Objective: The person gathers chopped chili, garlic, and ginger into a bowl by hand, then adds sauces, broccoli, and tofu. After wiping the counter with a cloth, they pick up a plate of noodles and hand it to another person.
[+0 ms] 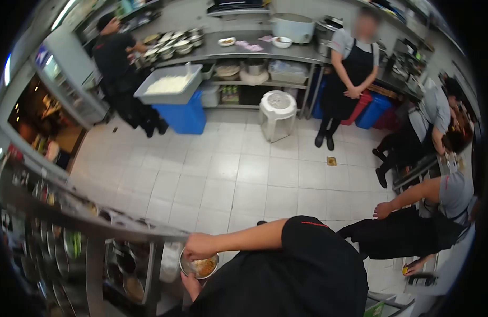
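At the lower middle of the head view, a round metal bowl (pixel 217 267) holds white and orange food (pixel 203 267). My left hand (pixel 191 285) grips the bowl from its near side, partly hidden by my body. Over the bowl's far rim, my right hand (pixel 200 247) is closed with its fingers pointing down into it. Whatever it holds, if anything, is too small to make out. My right arm in a black sleeve reaches across from the right. A metal counter frame (pixel 172 233) runs just left of the bowl.
Pans and containers fill the station at left. A person in an apron (pixel 349 63) stands by the back counter (pixel 228 48); another works near a grey tub (pixel 149 91) on a blue bin (pixel 184 116). A white stool (pixel 278 108) stands mid-floor. Two people are close at right.
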Demonstrator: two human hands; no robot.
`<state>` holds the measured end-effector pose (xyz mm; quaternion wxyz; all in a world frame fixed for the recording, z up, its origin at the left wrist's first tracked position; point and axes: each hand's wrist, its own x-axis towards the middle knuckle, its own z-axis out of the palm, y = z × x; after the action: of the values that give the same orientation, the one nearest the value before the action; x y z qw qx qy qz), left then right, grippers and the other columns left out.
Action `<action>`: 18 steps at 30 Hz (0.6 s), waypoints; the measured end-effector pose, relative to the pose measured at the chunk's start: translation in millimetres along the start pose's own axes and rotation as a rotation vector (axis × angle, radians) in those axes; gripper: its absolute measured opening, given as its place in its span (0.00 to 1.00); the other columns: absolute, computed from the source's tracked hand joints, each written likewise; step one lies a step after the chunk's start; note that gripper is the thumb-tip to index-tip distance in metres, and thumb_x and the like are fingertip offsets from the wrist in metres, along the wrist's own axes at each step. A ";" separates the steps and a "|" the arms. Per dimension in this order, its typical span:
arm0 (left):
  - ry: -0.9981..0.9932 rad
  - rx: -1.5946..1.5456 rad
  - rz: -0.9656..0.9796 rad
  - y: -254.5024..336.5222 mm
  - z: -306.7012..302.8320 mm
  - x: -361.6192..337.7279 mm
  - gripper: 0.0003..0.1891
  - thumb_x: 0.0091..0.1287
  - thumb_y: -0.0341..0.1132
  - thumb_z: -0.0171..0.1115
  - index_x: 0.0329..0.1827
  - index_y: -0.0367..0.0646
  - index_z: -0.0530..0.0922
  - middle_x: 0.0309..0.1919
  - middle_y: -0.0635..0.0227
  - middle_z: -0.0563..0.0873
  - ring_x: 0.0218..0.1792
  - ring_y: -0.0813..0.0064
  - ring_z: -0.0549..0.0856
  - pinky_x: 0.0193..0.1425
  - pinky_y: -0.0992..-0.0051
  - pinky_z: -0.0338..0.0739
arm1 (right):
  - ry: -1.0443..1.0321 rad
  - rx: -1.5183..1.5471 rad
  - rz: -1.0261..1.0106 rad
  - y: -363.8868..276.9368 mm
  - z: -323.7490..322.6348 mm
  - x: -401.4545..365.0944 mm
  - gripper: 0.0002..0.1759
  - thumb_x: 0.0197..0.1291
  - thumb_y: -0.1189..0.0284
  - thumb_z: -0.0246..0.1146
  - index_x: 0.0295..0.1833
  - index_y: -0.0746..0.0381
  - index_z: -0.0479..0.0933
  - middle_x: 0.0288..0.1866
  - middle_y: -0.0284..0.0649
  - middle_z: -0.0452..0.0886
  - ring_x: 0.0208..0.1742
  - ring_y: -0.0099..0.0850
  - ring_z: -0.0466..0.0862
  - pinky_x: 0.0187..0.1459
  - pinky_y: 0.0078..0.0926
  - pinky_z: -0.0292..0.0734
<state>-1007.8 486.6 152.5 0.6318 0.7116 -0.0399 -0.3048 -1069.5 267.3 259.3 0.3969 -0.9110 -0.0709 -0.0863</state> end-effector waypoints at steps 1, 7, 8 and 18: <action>-0.063 -0.012 -0.052 11.9 25.8 8.1 0.25 0.49 0.24 0.47 0.55 0.33 0.65 0.46 0.57 0.75 0.44 0.67 0.77 0.50 0.70 0.72 | -0.030 -0.043 0.021 12.9 -13.1 -12.4 0.09 0.48 0.72 0.56 0.35 0.55 0.79 0.26 0.41 0.80 0.32 0.42 0.79 0.35 0.38 0.73; -0.279 0.121 -0.095 56.4 177.7 65.9 0.24 0.50 0.22 0.46 0.54 0.38 0.66 0.45 0.59 0.76 0.44 0.66 0.79 0.46 0.69 0.75 | 0.415 0.075 0.237 96.1 -93.2 -95.4 0.12 0.46 0.78 0.55 0.38 0.58 0.78 0.33 0.42 0.80 0.34 0.41 0.79 0.38 0.35 0.74; -0.285 0.089 -0.145 70.4 202.7 68.4 0.23 0.51 0.22 0.46 0.54 0.38 0.66 0.44 0.59 0.76 0.43 0.66 0.79 0.43 0.69 0.77 | 0.525 0.085 0.280 105.6 -110.8 -103.0 0.13 0.45 0.79 0.55 0.37 0.59 0.78 0.34 0.41 0.80 0.35 0.41 0.79 0.39 0.35 0.74; -0.540 0.087 -0.182 111.0 324.0 155.0 0.22 0.53 0.21 0.45 0.54 0.40 0.64 0.42 0.58 0.76 0.38 0.65 0.82 0.31 0.69 0.83 | 0.312 -0.134 0.375 195.7 -193.9 -88.9 0.11 0.46 0.74 0.55 0.36 0.57 0.78 0.32 0.42 0.79 0.34 0.42 0.79 0.37 0.33 0.75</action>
<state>-1002.5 112.6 190.5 0.5370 0.6318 -0.1558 -0.5368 -1137.0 -12.8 231.1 0.3510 -0.9082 0.1671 -0.1551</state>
